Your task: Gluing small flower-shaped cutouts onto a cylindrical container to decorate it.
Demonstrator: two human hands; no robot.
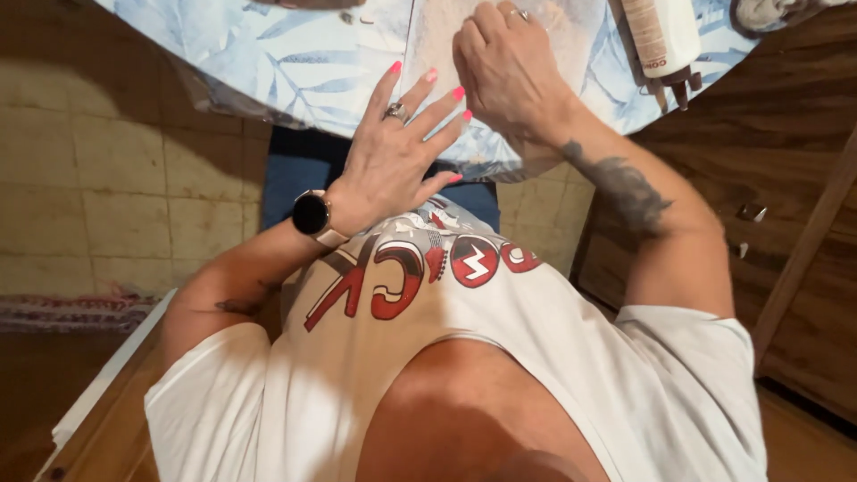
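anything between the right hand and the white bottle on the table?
Head view: only leaf-print tablecloth between right hand and white bottle.

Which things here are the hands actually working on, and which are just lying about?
In hand:
- left hand, fingers spread, at the table edge
- right hand, pressing on the clear plastic sheet
- leaf-print tablecloth under the sheet

Lying about:
- white bottle near the table's right edge
- dark object in the top right corner, too cropped to identify
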